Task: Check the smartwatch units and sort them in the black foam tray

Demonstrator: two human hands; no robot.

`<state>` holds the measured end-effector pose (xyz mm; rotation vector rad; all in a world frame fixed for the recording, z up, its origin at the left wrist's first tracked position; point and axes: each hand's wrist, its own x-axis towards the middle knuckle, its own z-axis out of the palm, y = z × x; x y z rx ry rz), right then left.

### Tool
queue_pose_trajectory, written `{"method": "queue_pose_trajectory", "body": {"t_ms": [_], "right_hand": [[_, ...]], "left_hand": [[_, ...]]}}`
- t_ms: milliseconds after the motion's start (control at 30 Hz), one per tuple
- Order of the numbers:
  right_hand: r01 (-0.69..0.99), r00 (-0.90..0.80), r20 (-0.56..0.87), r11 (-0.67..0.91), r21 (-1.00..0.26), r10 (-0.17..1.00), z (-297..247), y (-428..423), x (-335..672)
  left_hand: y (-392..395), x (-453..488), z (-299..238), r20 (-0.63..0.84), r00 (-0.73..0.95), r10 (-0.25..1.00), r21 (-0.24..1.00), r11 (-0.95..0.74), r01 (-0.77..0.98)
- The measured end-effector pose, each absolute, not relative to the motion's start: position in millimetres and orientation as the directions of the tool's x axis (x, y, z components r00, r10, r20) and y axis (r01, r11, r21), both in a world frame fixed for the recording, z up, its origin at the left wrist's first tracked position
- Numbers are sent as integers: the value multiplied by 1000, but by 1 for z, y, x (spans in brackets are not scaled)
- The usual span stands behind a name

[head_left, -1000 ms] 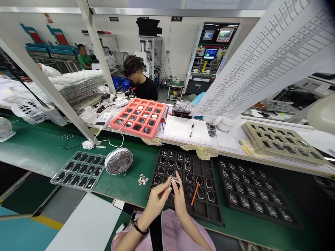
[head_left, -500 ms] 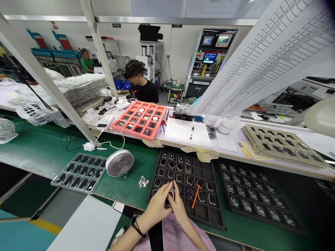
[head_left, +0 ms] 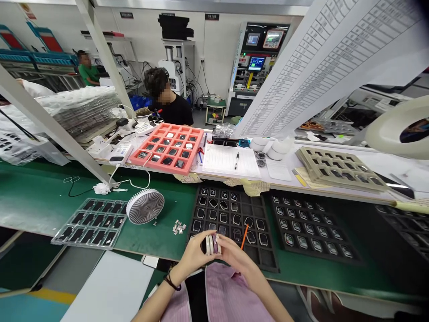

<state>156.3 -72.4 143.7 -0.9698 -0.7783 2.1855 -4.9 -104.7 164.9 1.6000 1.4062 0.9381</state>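
Resting between both hands (head_left: pixel 193 253) (head_left: pixel 233 255), rounded pieces (head_left: pixel 211 244)

No legible text or numbers.

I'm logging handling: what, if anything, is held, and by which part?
A small, rounded, cream-and-purple object of unclear material is held by its outer edges between the left hand and right hand.

The person is wearing a pink, finely striped outer garment (head_left: pixel 234 295) — pale edging (head_left: pixel 206 290) is lining its open front — over a black inner layer (head_left: pixel 196 293); thin, dark bands (head_left: pixel 171 283) are circling the left wrist (head_left: pixel 178 273).
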Motion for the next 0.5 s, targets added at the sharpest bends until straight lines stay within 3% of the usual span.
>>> {"method": "queue_pose_trajectory", "body": {"t_ms": [100,500], "right_hand": [[-254,-611,-433,-682,-686,663,149,-69,157],[-211,-462,-562,-701,-681,686,131,-82,154]], "left_hand": [[-107,-3,166,46,162,986,911,-108,398],[-117,-8,158,-9,193,981,912,-71,404]]}}
